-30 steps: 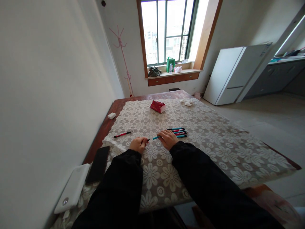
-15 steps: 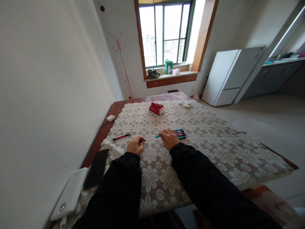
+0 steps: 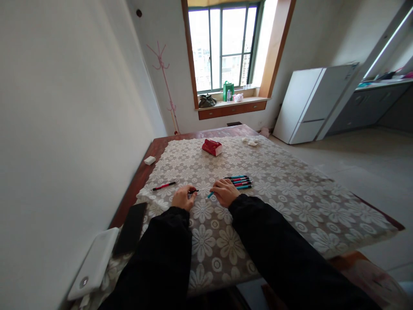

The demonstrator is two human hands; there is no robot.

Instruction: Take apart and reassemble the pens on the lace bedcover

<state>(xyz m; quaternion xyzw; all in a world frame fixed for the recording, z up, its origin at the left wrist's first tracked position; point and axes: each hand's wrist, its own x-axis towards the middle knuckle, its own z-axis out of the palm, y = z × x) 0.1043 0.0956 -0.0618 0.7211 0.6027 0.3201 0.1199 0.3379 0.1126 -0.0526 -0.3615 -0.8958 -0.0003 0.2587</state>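
Note:
My left hand (image 3: 183, 198) pinches a small black pen part (image 3: 194, 191), its dark tip poking out to the right; its exact kind is too small to tell. My right hand (image 3: 225, 192) is closed on a blue pen (image 3: 211, 195), whose end sticks out to the left of the fingers. Just beyond that hand lies a row of several pens (image 3: 242, 181), blue and red with black ends, side by side and partly hidden by the hand. A lone red and black pen (image 3: 164, 186) rests on the cloth, left of my left hand.
A flowered lace cloth (image 3: 202, 241) covers the table. A red tissue pack (image 3: 212, 147) lies farther back, near white crumpled pieces (image 3: 250, 141). On the left are a small white box (image 3: 149, 160), a black phone-like slab (image 3: 130, 228) and a white power bank (image 3: 94, 262).
My right hand has drawn slightly left and toward me with the blue pen, uncovering more of the pen row. My left hand has hardly moved.

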